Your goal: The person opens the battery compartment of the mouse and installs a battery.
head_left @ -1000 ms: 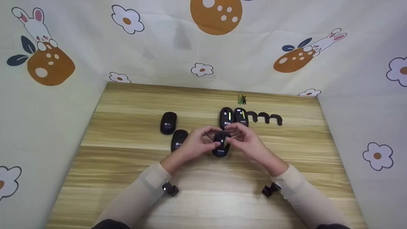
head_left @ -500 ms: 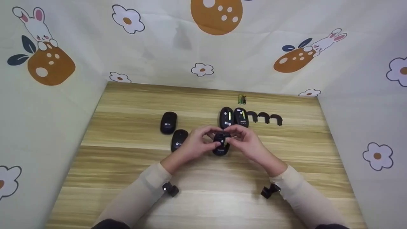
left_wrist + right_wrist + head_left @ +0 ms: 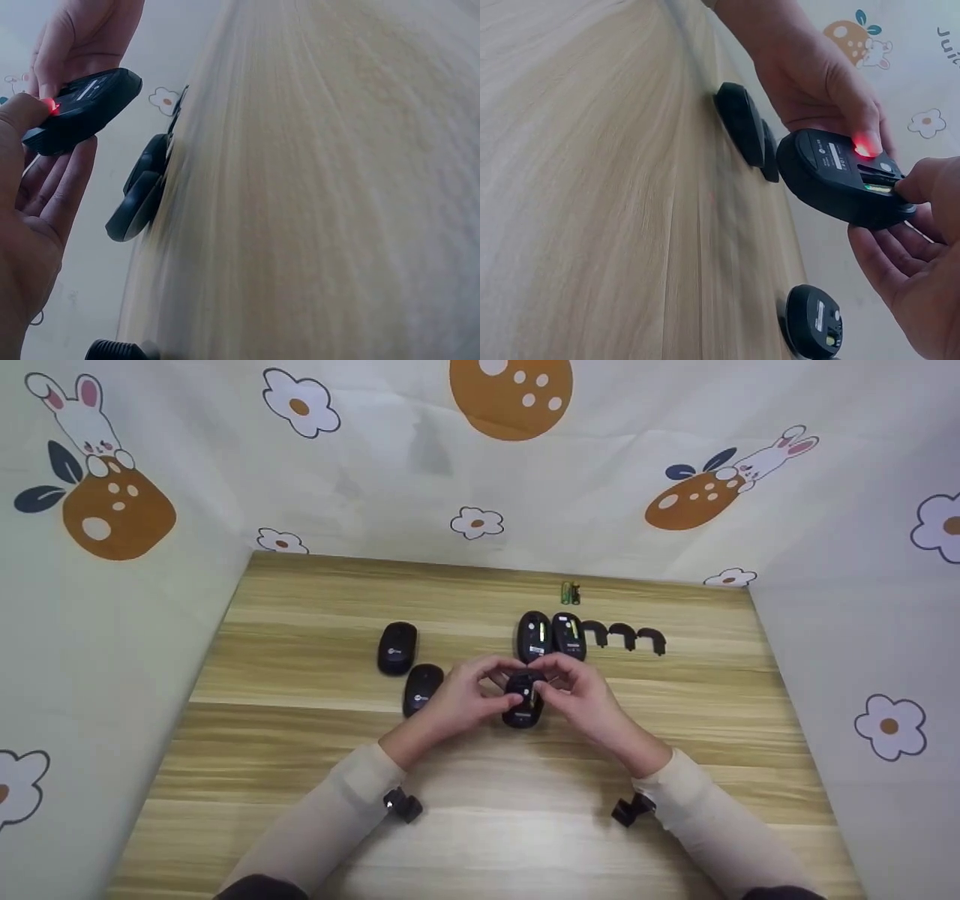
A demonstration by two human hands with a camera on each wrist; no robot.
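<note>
Print (image 3: 835, 154) on the held mouse (image 3: 810, 176) too small to read, its battery (image 3: 877, 189) partly covered by the right hand (image 3: 585, 690), resting mouse (image 3: 421, 682) beside the left hand (image 3: 466, 697) partly hidden by it, loose batteries (image 3: 566, 593) beyond the right hand too small for detail

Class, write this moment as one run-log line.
left hand: grips black oval computer mouse | right hand: grips mouse, thumb at greenish cylindrical battery | mouse: underside up, above wood-grain table | red light: by left thumb
</note>
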